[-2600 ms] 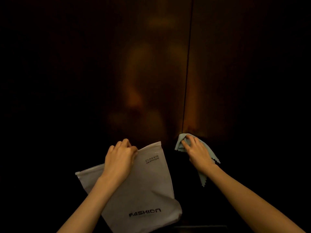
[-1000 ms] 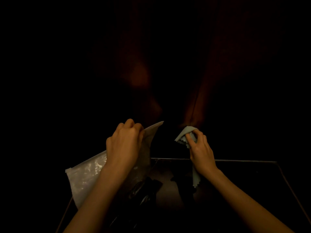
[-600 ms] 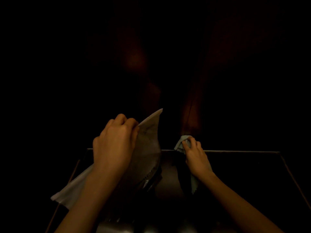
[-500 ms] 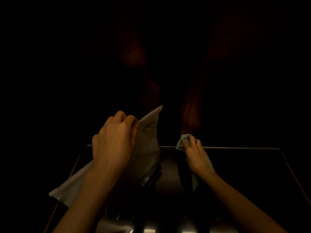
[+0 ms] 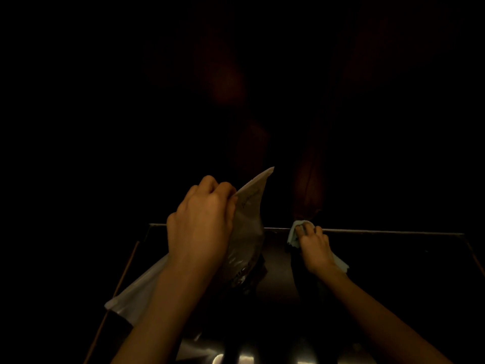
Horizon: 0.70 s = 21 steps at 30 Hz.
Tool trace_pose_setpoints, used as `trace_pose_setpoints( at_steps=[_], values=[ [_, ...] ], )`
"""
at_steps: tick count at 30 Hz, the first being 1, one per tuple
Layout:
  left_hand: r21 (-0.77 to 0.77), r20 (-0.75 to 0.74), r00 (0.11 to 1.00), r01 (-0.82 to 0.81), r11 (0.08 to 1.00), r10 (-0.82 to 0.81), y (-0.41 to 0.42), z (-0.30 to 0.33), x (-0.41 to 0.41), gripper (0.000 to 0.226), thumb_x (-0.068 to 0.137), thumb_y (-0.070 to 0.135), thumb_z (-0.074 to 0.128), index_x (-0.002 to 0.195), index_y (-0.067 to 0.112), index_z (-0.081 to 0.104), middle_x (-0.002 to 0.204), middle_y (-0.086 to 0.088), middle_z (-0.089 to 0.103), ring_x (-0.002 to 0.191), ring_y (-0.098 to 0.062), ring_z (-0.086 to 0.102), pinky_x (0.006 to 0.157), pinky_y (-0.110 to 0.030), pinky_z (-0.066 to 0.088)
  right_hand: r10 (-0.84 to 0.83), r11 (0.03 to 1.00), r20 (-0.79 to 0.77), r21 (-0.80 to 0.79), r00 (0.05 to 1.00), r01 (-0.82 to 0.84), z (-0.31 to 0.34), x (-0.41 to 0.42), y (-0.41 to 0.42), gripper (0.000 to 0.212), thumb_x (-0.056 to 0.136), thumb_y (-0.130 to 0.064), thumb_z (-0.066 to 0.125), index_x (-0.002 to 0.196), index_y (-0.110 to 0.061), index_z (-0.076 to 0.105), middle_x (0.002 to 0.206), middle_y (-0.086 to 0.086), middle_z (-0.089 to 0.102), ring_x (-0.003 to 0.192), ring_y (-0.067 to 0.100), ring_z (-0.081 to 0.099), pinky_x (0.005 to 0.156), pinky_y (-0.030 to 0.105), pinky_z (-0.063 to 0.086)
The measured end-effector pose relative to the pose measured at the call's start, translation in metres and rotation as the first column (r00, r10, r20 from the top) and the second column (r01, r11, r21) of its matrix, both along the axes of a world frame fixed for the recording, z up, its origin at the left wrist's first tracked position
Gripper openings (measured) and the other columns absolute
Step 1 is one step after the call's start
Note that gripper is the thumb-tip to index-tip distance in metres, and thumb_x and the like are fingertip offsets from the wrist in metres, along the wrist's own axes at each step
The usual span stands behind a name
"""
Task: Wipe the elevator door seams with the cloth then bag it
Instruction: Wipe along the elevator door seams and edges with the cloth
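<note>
the right hand [image 5: 315, 249] presses a pale blue cloth [image 5: 294, 236] with curled fingers against the bottom of the dark elevator door [image 5: 309, 179], where its centre seam meets the thin metal floor edge [image 5: 393, 231]. the cloth's loose end trails out under the wrist. the left hand [image 5: 202, 224], fingers closed, grips the top edge of a translucent grey plastic bag [image 5: 249, 214], held just left of the cloth. the surroundings are very dark.

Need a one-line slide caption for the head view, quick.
Right hand presses the cloth at the door's bottom edge; left hand grips the bag.
</note>
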<state>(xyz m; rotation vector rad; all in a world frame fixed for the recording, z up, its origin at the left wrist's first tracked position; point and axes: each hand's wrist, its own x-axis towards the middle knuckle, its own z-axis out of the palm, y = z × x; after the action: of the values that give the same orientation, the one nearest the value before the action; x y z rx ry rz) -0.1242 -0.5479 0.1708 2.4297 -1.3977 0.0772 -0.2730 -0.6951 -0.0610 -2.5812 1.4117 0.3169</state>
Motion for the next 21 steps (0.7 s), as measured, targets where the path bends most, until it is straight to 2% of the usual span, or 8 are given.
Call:
trace_pose_setpoints(
  at_steps=[4,10,16,21],
  values=[
    [0.004,-0.037,0.999,0.001,1.000,0.000,0.000,-0.003,0.001,0.029,0.096,0.038,0.040,0.116,0.025,0.057,0.108,0.006,0.049,0.096,-0.014,0.051,0.065,-0.028,0.038,-0.011,1.000,0.009,0.015,1.000,0.011,-0.002,0.000,0.002,0.061,0.091,-0.011,0.050,0.145,-0.014,0.024,0.151,0.009,0.025,0.127,0.030,0.032,0.100,0.037,0.033],
    [-0.008,-0.053,0.999,-0.006,1.000,0.006,0.002,-0.003,0.004,0.028,0.096,0.037,0.041,0.114,0.026,0.058,0.106,0.007,0.050,0.095,-0.012,0.051,0.064,-0.027,0.037,-0.066,0.996,0.173,-0.051,0.983,0.076,0.000,-0.001,0.013,0.069,0.085,-0.002,0.057,0.146,-0.009,0.026,0.153,0.010,0.025,0.122,0.035,0.037,0.097,0.039,0.036],
    [-0.042,-0.083,0.997,-0.007,0.999,0.003,0.003,-0.005,0.007,0.025,0.096,0.036,0.043,0.111,0.025,0.059,0.104,0.007,0.051,0.093,-0.011,0.051,0.066,-0.027,0.041,-0.089,0.996,0.102,0.024,0.991,0.087,0.004,0.003,0.013,0.069,0.089,-0.011,0.055,0.148,-0.013,0.018,0.155,0.006,0.019,0.125,0.030,0.033,0.100,0.035,0.034],
    [-0.055,-0.082,0.997,-0.017,0.998,0.012,0.008,-0.007,0.007,0.025,0.096,0.036,0.043,0.111,0.025,0.059,0.103,0.007,0.052,0.093,-0.012,0.052,0.065,-0.027,0.040,-0.108,0.994,0.196,-0.001,0.975,0.110,0.017,0.004,0.017,0.068,0.087,-0.005,0.054,0.147,-0.012,0.024,0.154,0.007,0.022,0.119,0.031,0.037,0.099,0.036,0.035]
  ],
)
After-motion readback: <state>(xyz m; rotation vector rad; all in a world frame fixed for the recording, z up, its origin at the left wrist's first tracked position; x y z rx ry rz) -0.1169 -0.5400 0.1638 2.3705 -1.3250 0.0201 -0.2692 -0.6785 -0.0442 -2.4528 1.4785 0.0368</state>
